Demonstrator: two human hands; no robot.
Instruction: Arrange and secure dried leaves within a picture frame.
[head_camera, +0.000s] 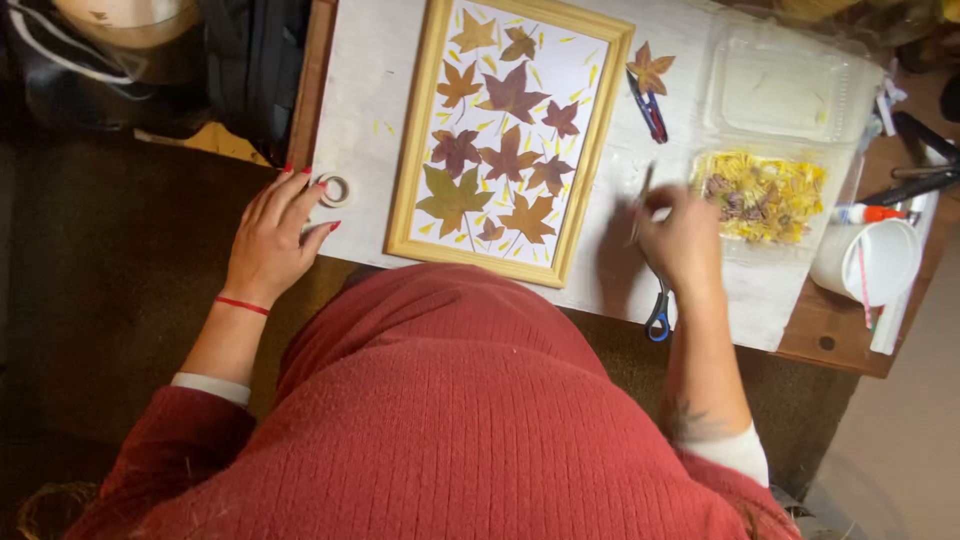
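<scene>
**Mia:** Wood, light and yellow, makes the picture frame (597, 140). It lies in the middle of the white table top (370, 90). Inside it are dry leaves (505, 150), brown, orange and green, on white paper.

**Ben:** Where is the left hand (272, 238)?

**Mia:** At the near left corner of the table top. Its fingers are spread open and flat. They hold nothing. The fingertips are just beside a small roll of tape (334, 189). I cannot tell if they touch it.

**Ben:** And the right hand (683, 243)?

**Mia:** It is to the right of the frame, near the table's near edge. Its fingers are curled shut around thin tweezers (640, 203). The tips stick out toward the frame. The hand looks blurry.

**Ben:** What is under that hand?

**Mia:** Scissors with blue handles (658, 318). Only the handles show, at the near edge.

**Ben:** What is on the right side?

**Mia:** A clear plastic box (790, 80), open. The near half holds yellow petals and little brown bits (760, 195). Further right stands a white cup (870, 262), with a glue bottle with an orange cap (865, 213) beside it.

**Ben:** Anything at the far side?

**Mia:** One orange leaf (650, 68) lies outside the frame, by its far right corner. Small snips (650, 110) lie just near it.
</scene>
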